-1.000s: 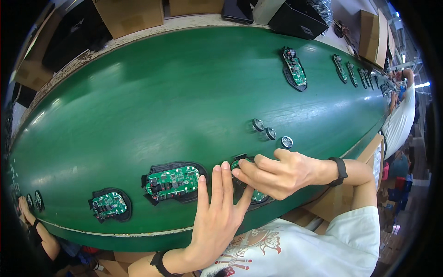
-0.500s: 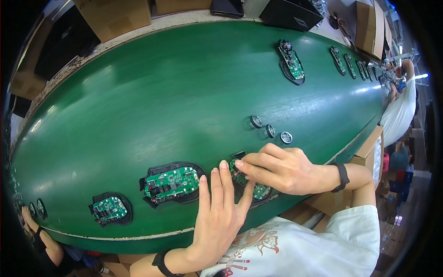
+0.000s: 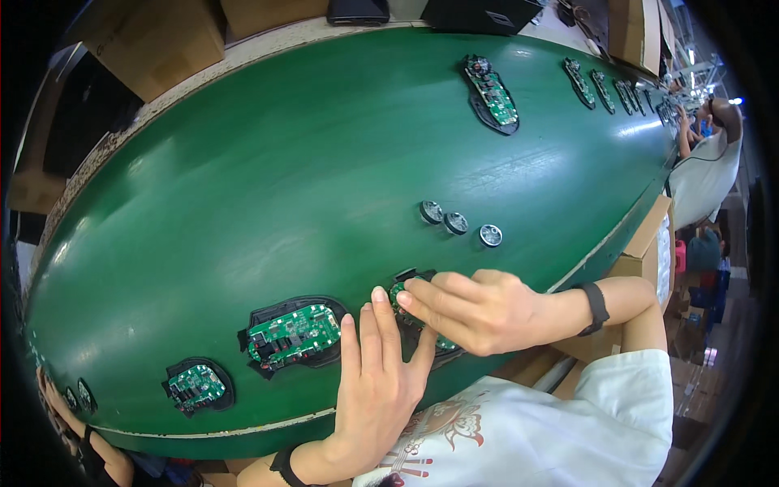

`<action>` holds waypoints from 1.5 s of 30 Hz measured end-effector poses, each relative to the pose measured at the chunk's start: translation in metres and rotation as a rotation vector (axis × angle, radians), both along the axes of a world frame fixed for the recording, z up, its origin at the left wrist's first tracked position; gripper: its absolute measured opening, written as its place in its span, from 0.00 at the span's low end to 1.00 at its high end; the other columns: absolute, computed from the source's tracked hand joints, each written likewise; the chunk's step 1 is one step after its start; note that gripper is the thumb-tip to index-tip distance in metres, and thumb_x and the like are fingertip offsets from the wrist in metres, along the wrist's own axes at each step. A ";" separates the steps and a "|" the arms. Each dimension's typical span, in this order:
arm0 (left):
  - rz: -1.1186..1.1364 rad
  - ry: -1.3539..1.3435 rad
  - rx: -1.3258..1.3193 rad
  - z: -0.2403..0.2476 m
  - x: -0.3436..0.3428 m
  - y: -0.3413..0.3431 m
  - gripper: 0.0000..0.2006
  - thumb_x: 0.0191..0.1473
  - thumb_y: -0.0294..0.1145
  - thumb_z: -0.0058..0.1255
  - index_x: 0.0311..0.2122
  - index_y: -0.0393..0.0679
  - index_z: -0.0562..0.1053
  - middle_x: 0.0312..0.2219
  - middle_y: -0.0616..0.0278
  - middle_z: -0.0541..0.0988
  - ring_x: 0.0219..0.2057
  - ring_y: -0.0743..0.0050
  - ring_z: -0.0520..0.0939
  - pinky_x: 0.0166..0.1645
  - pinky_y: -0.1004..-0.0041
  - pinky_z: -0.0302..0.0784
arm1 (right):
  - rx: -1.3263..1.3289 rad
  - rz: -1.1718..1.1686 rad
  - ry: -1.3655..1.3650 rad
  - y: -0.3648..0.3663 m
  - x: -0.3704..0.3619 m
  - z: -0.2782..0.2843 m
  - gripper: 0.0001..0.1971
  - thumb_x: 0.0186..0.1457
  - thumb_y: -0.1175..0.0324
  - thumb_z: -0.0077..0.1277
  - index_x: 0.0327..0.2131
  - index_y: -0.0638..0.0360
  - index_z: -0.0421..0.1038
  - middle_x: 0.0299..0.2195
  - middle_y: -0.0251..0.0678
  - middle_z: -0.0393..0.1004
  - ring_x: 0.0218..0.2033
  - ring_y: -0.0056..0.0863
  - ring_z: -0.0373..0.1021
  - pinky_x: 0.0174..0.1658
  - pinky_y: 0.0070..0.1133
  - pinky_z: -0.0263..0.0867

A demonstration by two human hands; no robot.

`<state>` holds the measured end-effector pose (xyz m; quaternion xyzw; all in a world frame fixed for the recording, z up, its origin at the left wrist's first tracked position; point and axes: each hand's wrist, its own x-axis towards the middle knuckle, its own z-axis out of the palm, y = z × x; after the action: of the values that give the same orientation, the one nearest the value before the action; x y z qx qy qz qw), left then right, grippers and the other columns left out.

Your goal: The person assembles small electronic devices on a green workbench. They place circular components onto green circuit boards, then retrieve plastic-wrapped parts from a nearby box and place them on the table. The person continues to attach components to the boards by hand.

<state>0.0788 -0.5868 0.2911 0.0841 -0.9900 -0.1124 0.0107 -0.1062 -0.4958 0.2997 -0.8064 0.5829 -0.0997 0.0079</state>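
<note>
In front of me a green circuit board point(image 3: 445, 344) lies in a black plastic housing point(image 3: 415, 273), largely covered by my hands. My left hand point(image 3: 378, 376) rests beside it with fingers stretched out, the fingertips along its left side and the thumb pointing toward the board. From the right, my right hand point(image 3: 479, 312) reaches over the board, thumb and fingers pinched together at its far end. What sits between those fingertips is hidden. Just left of my left hand is a larger green board point(image 3: 296, 333) in its black housing. Farther left lies a smaller board point(image 3: 196, 386) in a black shell.
Three round clear-topped parts with black rims point(image 3: 456, 223) stand beyond my right hand on the green work surface point(image 3: 268, 178). Another board in a housing point(image 3: 493, 97) lies at the far side, with several more toward the right. Other people's hands point(image 3: 53, 398) show at both ends.
The view has shifted slightly, so objects sit a little differently in the picture. My hands stay at the same housing, the right one still pinching at the board's far end.
</note>
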 end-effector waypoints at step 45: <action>-0.076 -0.109 0.100 0.011 -0.012 -0.014 0.25 0.50 0.35 0.55 0.56 0.69 0.72 0.56 0.34 0.67 0.49 0.46 0.76 0.55 0.44 0.67 | 0.041 -0.511 -0.550 0.063 0.001 0.003 0.10 0.42 0.68 0.66 0.30 0.55 0.79 0.27 0.26 0.72 0.24 0.22 0.65 0.18 0.18 0.61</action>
<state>0.0670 -0.6006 0.3020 0.0532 -0.9847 -0.1575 -0.0517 -0.1051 -0.4326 0.3032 -0.5776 0.7433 -0.2994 0.1552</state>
